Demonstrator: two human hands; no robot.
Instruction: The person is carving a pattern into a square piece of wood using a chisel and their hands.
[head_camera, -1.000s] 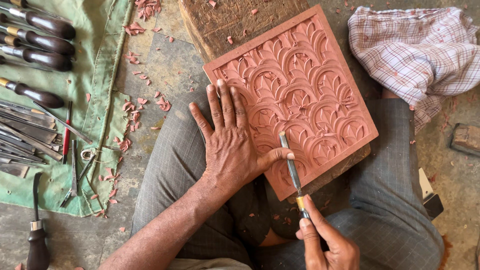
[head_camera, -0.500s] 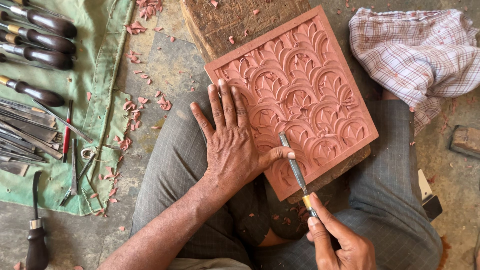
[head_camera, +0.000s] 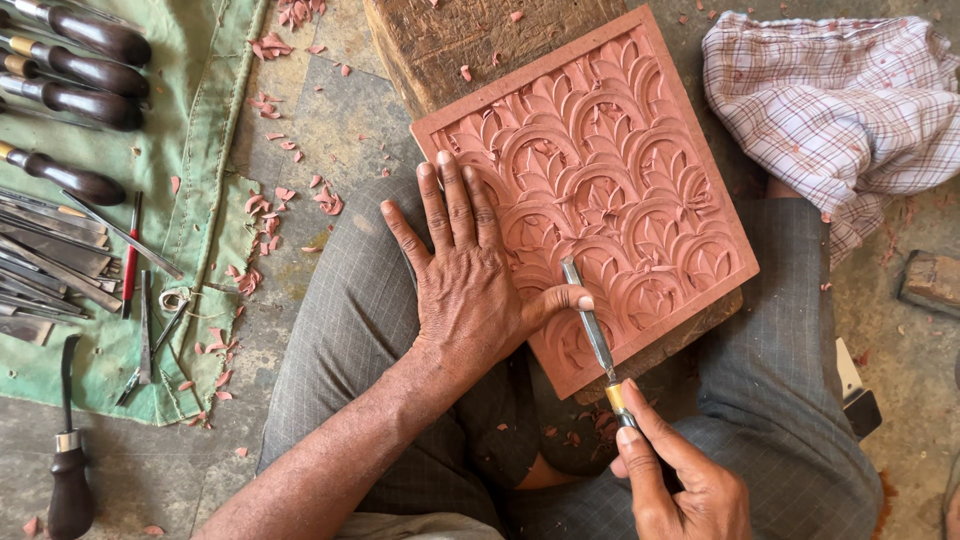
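Note:
A square reddish carved panel (head_camera: 610, 170) with arch and leaf relief rests on a wooden block (head_camera: 450, 40) across my lap. My left hand (head_camera: 465, 280) lies flat on the panel's left edge, fingers spread, and its thumb presses against the blade of a carving chisel (head_camera: 592, 325). My right hand (head_camera: 675, 470) grips that chisel's handle at the lower right. The blade's tip sits on the carved surface near the panel's lower edge.
A green cloth (head_camera: 90, 230) on the left holds several dark-handled chisels (head_camera: 80, 70) and thin metal tools. Another tool (head_camera: 68, 460) lies on the floor below it. A checked cloth (head_camera: 840, 110) lies top right. Reddish chips litter the stone floor (head_camera: 330, 110).
My right hand and the chisel have slid slightly down and right along the panel. The left hand stays pressed in place.

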